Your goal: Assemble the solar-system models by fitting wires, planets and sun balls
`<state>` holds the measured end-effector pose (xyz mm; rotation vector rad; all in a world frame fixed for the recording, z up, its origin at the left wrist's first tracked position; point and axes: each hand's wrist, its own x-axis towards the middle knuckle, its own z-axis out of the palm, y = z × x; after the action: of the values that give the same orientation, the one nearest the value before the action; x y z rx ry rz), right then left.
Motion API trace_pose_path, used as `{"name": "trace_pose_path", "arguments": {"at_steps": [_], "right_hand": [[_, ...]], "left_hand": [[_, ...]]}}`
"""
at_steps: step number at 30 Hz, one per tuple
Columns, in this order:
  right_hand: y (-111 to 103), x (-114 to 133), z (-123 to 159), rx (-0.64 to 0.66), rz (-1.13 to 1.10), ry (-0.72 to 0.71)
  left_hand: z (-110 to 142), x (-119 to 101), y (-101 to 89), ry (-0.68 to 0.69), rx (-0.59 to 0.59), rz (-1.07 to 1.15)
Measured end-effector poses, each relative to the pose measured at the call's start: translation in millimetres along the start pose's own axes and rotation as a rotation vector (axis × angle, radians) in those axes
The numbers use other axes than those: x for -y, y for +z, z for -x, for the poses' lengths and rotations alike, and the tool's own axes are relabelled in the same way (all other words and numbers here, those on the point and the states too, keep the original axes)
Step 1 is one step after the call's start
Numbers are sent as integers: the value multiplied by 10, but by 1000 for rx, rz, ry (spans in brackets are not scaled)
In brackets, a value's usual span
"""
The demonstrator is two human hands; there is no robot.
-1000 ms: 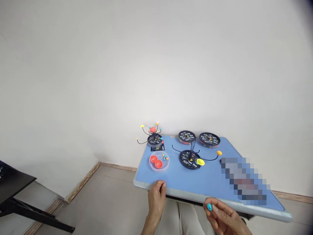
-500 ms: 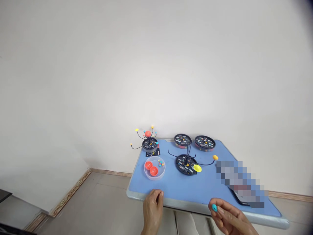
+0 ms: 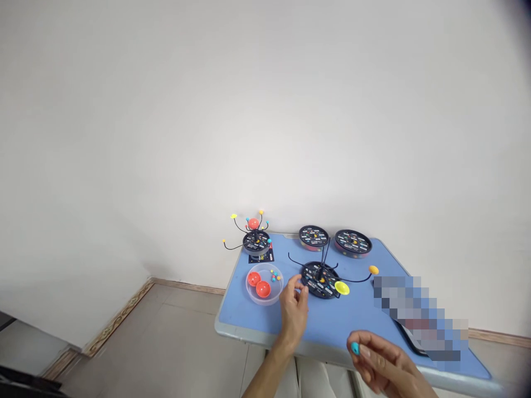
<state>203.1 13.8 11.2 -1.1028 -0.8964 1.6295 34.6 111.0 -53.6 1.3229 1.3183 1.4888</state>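
Note:
My right hand pinches a small turquoise ball with a dark hole between thumb and fingers, over the table's front edge. My left hand is at the near left rim of a black round base, thumb and fingers apart and holding nothing I can see. Whether it touches the base I cannot tell. Thin black curved arms rise from this base; one bears an orange ball, and a yellow ringed piece sits at the front right. Left of it, a clear round tray holds two red half-shells and several small coloured balls.
A finished-looking planet model with a red centre ball stands at the back left, on a dark printed card. Two round black-topped containers stand along the wall. A blurred-out flat object lies on the right of the blue table.
My left hand has moved forward and right from the table's front edge to the black base, its fingers opening. My right hand still holds the turquoise ball, shifted slightly left.

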Motion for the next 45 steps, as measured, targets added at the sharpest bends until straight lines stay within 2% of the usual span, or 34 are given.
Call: {"name": "trace_pose_path", "arguments": {"at_steps": [3,9,14,18,22,25,38,45], "right_hand": [[2,184,-156,15,30,-50],[-8,520,-506,106,95,-93],[14,785,-804,169,352,-179],[51,934,-1179,241,711,-264],[107,956,-1499,219,890,-310],[161,948,-1601,220,981,-341],[224,903,-1685,336,1163,-302],[165,835,-1738,322,1243,-391]], "left_hand": [[-156,-18,143,-32,56,93],[-329,36,304,2,68,111],[-359,91,333,30,75,137],[-341,108,336,47,59,138],[-326,125,335,75,41,102],[-325,134,336,94,27,70],[-313,97,361,105,25,80],[-306,62,351,76,46,118]]}}
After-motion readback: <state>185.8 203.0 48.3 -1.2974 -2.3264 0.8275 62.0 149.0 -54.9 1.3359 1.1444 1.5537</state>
